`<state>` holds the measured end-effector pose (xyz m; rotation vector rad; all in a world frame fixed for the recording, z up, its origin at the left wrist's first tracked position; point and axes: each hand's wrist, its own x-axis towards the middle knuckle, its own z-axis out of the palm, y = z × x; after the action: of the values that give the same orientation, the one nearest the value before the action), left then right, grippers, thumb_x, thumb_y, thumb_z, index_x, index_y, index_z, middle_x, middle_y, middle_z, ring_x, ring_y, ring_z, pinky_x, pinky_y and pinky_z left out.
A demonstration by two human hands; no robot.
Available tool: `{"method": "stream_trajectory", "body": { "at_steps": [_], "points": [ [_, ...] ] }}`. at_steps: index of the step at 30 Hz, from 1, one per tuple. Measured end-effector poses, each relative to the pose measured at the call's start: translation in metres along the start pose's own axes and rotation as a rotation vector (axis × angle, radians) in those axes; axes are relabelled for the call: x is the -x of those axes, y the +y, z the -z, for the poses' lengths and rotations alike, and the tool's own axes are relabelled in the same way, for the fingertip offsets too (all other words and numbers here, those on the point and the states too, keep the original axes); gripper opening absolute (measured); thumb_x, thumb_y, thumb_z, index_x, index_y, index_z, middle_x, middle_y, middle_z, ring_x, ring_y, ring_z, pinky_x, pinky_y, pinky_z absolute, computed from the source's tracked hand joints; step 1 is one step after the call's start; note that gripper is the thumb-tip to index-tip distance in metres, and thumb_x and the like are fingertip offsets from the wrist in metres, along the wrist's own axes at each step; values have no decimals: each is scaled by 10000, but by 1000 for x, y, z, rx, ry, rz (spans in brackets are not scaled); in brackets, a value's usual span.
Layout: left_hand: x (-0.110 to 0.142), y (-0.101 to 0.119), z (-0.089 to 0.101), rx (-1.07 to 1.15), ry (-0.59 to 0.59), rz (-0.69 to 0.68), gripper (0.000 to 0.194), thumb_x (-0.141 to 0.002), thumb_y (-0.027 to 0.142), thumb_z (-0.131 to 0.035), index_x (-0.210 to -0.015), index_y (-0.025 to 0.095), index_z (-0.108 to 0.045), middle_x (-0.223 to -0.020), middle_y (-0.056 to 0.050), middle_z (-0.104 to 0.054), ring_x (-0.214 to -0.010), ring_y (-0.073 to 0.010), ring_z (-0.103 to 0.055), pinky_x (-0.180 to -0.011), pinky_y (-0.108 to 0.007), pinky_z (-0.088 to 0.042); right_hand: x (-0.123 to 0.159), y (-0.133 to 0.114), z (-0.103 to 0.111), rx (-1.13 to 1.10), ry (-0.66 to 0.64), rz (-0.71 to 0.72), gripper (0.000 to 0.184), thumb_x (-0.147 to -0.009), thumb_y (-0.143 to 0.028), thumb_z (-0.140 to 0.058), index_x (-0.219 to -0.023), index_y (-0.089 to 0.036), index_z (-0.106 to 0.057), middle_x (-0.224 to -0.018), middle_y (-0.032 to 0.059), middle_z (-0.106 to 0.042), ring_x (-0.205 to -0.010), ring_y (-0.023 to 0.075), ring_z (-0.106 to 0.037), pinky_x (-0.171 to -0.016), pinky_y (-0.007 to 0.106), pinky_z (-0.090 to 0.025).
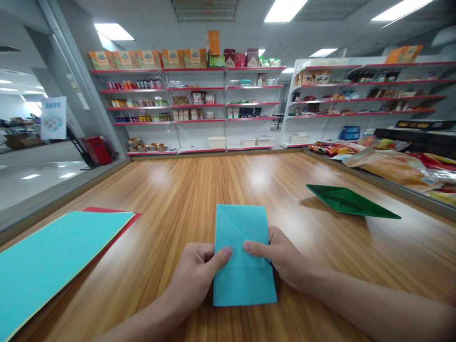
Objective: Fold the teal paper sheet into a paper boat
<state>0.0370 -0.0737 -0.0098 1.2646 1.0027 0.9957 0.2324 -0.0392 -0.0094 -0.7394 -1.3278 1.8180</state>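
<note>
A folded sheet of light blue paper is held up in front of me, just over the wooden table. It is a tall rectangle with a diagonal crease in its upper half and a level fold edge lower down. My left hand grips its left edge, thumb on the front face. On the right edge my right hand pinches it the same way, its thumb pointing inward. The fingers behind the paper are hidden. Off to the right lies a dark green folded paper shape, long and pointed at both ends.
A stack of coloured paper sheets, light blue on top with red showing beneath, lies at the left of the table. Packaged snacks line the right edge. Stocked shelves stand beyond the far edge.
</note>
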Motion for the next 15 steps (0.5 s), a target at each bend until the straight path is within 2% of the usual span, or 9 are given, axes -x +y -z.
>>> {"method": "stream_trajectory", "body": {
  "at_steps": [3,5,10,13,15],
  "points": [
    [-3,-3,1,165,27,30,540,-800,551,-608,-467,155,-452,-483,15,-432,-456,-93,-370,-471,-228,-318,1,0,0,44,-2,-3,389,-724,-359,-749,-991,-90,-661,-899,122,-707,-808,227,-673,-781,399,-531],
    [-5,-1,0,231,81,29,510,-793,548,-616,-498,151,-492,-500,5,-476,-473,-109,-419,-496,-236,-354,3,1,0,78,-3,-21,401,-711,-364,-759,-989,-96,-653,-901,119,-704,-816,234,-671,-781,410,-533],
    [-4,11,-8,202,214,37,447,-731,567,-671,-621,141,-591,-554,-17,-570,-501,-142,-502,-507,-242,-391,9,3,-10,162,-75,-5,333,-753,-382,-718,-938,-119,-634,-863,86,-684,-771,200,-651,-752,380,-538],
    [1,16,-16,169,289,55,481,-752,615,-615,-642,148,-583,-563,-21,-576,-506,-149,-512,-507,-248,-408,13,1,-20,149,-170,51,296,-791,-371,-684,-934,-121,-615,-840,65,-663,-753,170,-631,-745,348,-530],
    [4,17,-18,65,362,3,507,-782,641,-553,-611,164,-536,-536,-2,-529,-490,-139,-478,-483,-238,-388,14,-1,-26,142,-221,88,294,-809,-356,-667,-982,-130,-592,-870,60,-651,-765,154,-616,-758,335,-521]
  ]
}}
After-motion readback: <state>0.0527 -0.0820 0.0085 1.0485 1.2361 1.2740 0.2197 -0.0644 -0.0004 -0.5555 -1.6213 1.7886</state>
